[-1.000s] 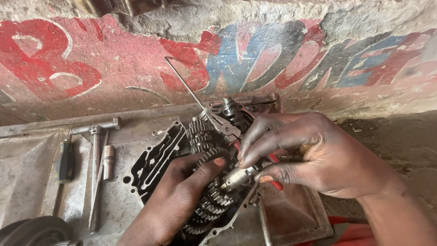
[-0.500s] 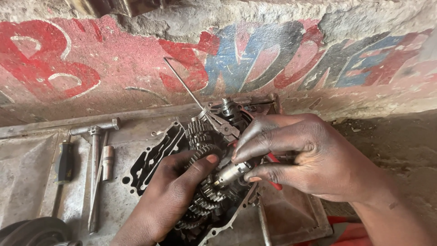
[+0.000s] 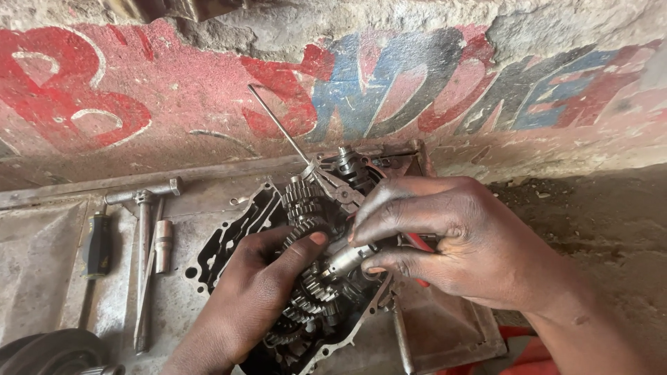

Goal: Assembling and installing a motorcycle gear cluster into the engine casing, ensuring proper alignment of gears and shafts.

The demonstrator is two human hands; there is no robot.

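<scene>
— Two hands are working over one opened engine case [image 3: 229, 239], and it is the biggest piece here. It lies flat on a grimy metal tray [image 3: 42, 271], its cover off and the gear cluster [image 3: 309, 278] exposed.

— How far along does it look?

— Partway, I'd judge. The case is split and the stacked gears sit inside on their shafts, with a second shaft assembly [image 3: 347, 167] at the far end just behind them. Nothing is closed up, and a thin wire rod [image 3: 278, 125] sticks out diagonally from the top of the case.

— And the hands?

— The left hand [image 3: 243, 305] rests on the gears, its thumb pressed against the toothed edge and its fingers curled round the cluster. The right hand [image 3: 458, 243] is closed on a red-handled tool [image 3: 417, 243], and a small silvery cylinder [image 3: 344, 262] shows at its fingertips, right above the gears. Whether the tool grips that cylinder, I cannot tell.

— What about the surroundings?

— A rough concrete wall [image 3: 174, 90] with worn red and blue paint rises just behind the tray. A T-handle wrench [image 3: 142, 229], a short socket [image 3: 163, 243] and a black-handled screwdriver [image 3: 97, 243] lie to the left, with a dark round part [image 3: 55, 354] in the near corner. Dusty bare ground [image 3: 590, 215] lies to the right.
</scene>
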